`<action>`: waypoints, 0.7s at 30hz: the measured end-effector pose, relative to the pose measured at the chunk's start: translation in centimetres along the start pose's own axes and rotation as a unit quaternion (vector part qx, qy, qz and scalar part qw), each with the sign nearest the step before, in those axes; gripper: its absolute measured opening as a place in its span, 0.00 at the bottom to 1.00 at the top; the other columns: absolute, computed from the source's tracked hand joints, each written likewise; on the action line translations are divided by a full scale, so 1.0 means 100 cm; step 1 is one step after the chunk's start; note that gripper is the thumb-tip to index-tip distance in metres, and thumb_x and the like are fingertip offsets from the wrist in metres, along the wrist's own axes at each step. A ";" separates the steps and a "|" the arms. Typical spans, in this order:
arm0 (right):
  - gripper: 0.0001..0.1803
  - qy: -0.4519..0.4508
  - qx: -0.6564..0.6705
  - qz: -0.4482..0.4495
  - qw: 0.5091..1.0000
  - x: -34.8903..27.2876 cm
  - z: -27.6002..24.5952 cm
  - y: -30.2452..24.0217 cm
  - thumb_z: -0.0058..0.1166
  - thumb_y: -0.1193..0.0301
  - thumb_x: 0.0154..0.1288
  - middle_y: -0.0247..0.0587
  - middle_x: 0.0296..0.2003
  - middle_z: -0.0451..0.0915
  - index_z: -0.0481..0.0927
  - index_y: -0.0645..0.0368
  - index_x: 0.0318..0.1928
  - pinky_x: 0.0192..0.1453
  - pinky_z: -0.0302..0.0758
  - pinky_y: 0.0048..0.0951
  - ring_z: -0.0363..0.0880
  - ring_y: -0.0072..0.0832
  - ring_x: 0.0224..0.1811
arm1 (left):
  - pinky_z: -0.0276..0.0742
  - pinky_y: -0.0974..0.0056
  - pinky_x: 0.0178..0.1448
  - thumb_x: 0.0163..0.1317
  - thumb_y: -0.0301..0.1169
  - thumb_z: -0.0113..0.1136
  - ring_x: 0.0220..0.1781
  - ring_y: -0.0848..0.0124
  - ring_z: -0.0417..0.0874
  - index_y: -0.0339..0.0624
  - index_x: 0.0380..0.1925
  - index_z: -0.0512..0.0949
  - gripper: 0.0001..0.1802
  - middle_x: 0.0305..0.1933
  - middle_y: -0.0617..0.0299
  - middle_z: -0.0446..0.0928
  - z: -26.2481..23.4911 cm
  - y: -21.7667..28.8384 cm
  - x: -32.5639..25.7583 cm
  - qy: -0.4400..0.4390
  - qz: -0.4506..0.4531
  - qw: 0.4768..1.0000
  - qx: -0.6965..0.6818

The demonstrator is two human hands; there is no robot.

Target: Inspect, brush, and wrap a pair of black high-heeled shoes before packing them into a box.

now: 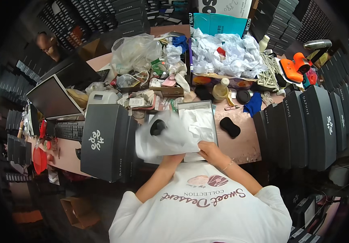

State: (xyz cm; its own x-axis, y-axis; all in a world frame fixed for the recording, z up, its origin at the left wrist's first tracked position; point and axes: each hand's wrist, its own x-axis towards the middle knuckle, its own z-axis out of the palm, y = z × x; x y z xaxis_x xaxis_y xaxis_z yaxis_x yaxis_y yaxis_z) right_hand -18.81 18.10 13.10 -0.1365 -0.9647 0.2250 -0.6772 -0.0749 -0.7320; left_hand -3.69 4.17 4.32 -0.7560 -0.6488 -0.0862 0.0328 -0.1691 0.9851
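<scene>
An open grey box [214, 121] lined with white tissue paper stands on the pink table in front of me. My left hand [173, 156] is mostly hidden under a blurred sheet of white tissue paper [166, 139] that it lifts over the box's left side; a black shoe part [157, 127] shows through it. My right hand [210, 150] grips the tissue's lower edge at the box's near end. A black shoe insert [229, 126] lies on the table to the right of the box.
Dark grey box lids [103, 141] stand to the left, and a row of upright dark boxes [312, 125] to the right. A bin of crumpled white paper [227, 54], bottles and clutter fill the back. A monitor [53, 99] and keyboard sit at far left; another person [47, 44] beyond.
</scene>
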 end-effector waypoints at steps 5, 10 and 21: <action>0.12 0.018 -0.035 0.133 0.990 -0.009 -0.016 0.012 0.55 0.79 0.53 0.52 0.33 0.80 0.76 0.65 0.40 0.34 0.76 0.35 0.79 0.44 0.29 | 0.73 0.64 0.57 0.58 0.28 0.60 0.53 0.67 0.75 0.39 0.55 0.64 0.25 0.53 0.56 0.70 0.004 0.033 0.007 0.011 -0.134 0.802 -0.581; 0.12 0.123 0.205 0.151 0.959 0.012 -0.119 -0.074 0.54 0.72 0.61 0.38 0.32 0.79 0.76 0.65 0.44 0.35 0.75 0.24 0.78 0.26 0.32 | 0.75 0.55 0.56 0.64 0.47 0.47 0.53 0.63 0.78 0.44 0.52 0.72 0.23 0.52 0.58 0.76 -0.003 0.055 0.012 0.176 -0.175 0.881 -0.403; 0.29 -0.158 0.537 0.242 0.793 0.002 -0.013 -0.057 0.55 0.66 0.63 0.37 0.56 0.72 0.66 0.63 0.62 0.61 0.66 0.25 0.70 0.23 0.56 | 0.68 0.61 0.62 0.50 0.33 0.71 0.60 0.66 0.71 0.36 0.64 0.58 0.44 0.60 0.58 0.68 -0.082 0.106 -0.079 -0.088 -0.134 0.969 -0.189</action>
State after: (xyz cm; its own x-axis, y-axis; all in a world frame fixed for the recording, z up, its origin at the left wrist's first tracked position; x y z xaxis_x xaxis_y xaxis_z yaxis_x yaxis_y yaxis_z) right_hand -15.95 18.71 18.17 0.1102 -0.9487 -0.2964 0.4283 0.3144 -0.8472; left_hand 8.00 1.38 14.17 -0.8696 -0.4123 -0.2716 0.0320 -0.5960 0.8024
